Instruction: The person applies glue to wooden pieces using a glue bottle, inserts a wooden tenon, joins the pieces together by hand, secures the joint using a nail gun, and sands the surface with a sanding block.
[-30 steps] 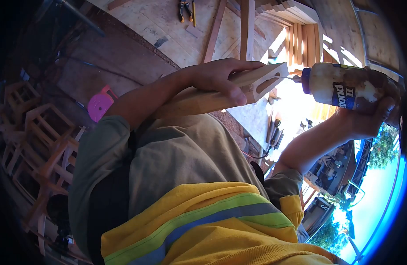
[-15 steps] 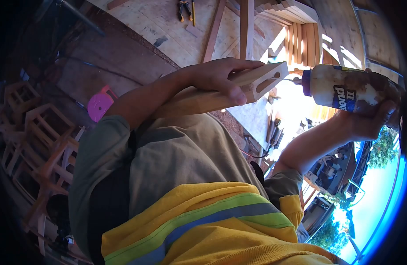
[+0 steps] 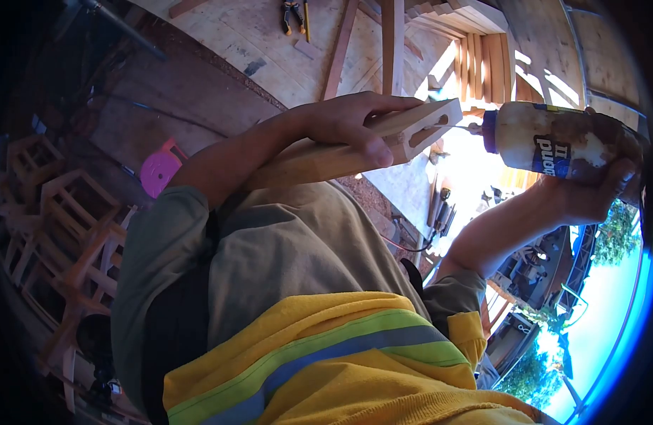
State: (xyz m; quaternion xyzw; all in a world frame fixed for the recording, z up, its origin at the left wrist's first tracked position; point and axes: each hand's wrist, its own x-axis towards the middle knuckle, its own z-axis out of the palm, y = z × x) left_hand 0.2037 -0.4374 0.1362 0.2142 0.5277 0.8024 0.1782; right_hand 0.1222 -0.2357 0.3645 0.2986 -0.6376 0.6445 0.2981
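My left hand [image 3: 351, 131] is closed around a pale wooden workpiece [image 3: 305, 166], thumb on the near side and fingers over the far side. A long rounded slot, a mortise [image 3: 433, 131], is cut in the end of this piece. My right hand [image 3: 617, 177] grips a wood glue bottle [image 3: 528, 145], tipped on its side, with "bond II" showing on its label and brown smears on its body. From its blue cap [image 3: 490, 131] the thin nozzle points left at the mortise; its tip is at the slot, but glare hides whether it touches.
Beyond my hands, a work table [image 3: 284, 67] bears pliers [image 3: 292, 18], long wooden strips [image 3: 394, 49] and stacked wooden parts [image 3: 482, 67]. A pink stool [image 3: 162, 170] stands on the floor at left, near wooden frames [image 3: 78, 205]. Strong sunlight washes out the area behind the nozzle.
Both hands hold nearly the same pose. The glue bottle has shifted very slightly left, and the background has moved a little with the camera.
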